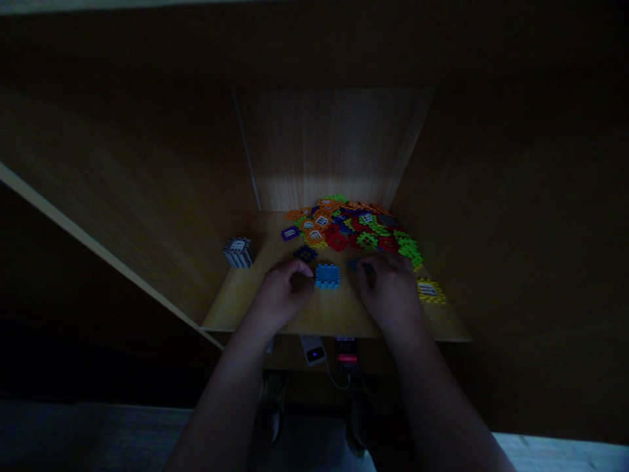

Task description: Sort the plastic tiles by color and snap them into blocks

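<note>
From the head view, I read the left hand (pixel 285 287) with thumb and forefinger brought together at the left edge of the blue tile (pixel 327 276); I cannot tell whether they clamp it. The right hand (pixel 392 282) appears pinched on a small dark-blue piece (pixel 352 265), mostly covered by its fingers. The blue tile lies on the shelf (pixel 324 318), between the hands.

Handling: I judge both parts light, stiff plastic, rather smooth and not fragile, though the notched teeth may catch. Grip by opposite edges, keeping fingertips off the teeth to be mated.

Adjacent parts: a navy tile (pixel 305 254) lies just beyond the left hand, a yellow tile (pixel 431 290) right of the right hand, a gray cube (pixel 238 253) at far left. A mixed pile (pixel 337 240) lies toward the back panel (pixel 324 144).

Surface: flat pale wood, walled on both sides. Lighting is dim. Below the front edge: a white device (pixel 313 351) and a phone (pixel 346 357).
</note>
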The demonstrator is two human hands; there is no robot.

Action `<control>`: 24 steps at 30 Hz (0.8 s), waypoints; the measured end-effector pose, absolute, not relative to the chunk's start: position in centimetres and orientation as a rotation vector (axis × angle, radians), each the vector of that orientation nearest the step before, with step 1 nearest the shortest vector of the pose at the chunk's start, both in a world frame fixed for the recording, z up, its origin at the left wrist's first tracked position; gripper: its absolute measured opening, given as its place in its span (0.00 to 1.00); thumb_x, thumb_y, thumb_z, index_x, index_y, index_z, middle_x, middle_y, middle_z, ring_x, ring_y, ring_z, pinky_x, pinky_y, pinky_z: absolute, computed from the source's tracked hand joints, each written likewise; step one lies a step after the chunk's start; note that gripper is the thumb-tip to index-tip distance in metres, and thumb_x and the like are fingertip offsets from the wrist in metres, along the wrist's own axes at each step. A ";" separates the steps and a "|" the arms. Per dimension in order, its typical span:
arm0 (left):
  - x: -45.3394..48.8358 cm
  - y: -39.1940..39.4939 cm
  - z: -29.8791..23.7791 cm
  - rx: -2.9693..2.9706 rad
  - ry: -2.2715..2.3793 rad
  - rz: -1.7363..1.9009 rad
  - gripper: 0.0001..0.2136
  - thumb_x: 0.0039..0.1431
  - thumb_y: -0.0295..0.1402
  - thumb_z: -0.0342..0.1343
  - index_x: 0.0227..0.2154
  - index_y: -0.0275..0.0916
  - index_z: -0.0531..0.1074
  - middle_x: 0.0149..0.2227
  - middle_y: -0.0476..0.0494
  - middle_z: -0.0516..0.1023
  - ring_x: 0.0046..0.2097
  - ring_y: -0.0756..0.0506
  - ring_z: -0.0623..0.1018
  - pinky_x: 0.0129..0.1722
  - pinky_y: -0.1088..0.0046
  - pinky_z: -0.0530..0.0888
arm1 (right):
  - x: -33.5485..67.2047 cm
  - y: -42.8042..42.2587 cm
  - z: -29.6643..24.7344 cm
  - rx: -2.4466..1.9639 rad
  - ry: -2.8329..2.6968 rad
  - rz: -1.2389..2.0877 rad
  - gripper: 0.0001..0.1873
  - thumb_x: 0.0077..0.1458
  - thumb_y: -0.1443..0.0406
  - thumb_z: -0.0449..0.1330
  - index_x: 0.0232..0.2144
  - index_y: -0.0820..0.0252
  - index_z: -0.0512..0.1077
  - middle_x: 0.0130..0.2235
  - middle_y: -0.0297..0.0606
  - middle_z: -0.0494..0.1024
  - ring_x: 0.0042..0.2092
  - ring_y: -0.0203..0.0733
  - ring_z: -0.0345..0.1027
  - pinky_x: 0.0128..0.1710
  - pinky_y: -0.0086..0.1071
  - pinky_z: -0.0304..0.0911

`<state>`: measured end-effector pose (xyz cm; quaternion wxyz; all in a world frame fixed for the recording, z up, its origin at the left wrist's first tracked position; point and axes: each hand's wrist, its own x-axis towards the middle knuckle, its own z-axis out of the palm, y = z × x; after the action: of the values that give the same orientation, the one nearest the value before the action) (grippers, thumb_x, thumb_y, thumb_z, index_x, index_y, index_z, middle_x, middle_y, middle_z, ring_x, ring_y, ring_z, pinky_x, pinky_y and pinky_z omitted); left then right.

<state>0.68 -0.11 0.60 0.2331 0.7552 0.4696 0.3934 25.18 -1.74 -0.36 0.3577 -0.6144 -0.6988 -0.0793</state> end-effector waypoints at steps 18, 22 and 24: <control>0.6 -0.2 0.6 2.019 1.285 1.098 0.04 0.65 0.27 0.58 0.38 0.42 0.77 0.41 0.46 0.84 0.44 0.42 0.82 0.47 0.64 0.74 | 25.1 -1.4 -0.9 -1.731 -1.826 -0.135 0.16 0.66 0.60 0.64 0.52 0.60 0.81 0.51 0.53 0.85 0.58 0.64 0.73 0.60 0.56 0.68; 0.7 -0.2 0.7 2.031 1.289 1.098 0.04 0.65 0.28 0.58 0.39 0.42 0.77 0.41 0.46 0.85 0.44 0.42 0.82 0.47 0.64 0.74 | 25.0 -1.7 -0.1 -1.593 -1.752 -0.099 0.17 0.67 0.59 0.64 0.54 0.61 0.78 0.52 0.54 0.84 0.57 0.64 0.73 0.60 0.57 0.69; 0.7 -0.2 0.7 2.039 1.291 1.094 0.05 0.64 0.27 0.58 0.39 0.42 0.77 0.42 0.46 0.85 0.45 0.42 0.82 0.49 0.64 0.75 | 24.9 -1.9 0.3 -1.487 -1.746 -0.025 0.17 0.67 0.58 0.64 0.54 0.58 0.76 0.53 0.51 0.83 0.58 0.63 0.73 0.60 0.56 0.69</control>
<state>0.69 -0.21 0.73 0.2433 0.7463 0.4727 0.4004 24.85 -1.93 0.30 0.4113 -0.5910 -0.6938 -0.0099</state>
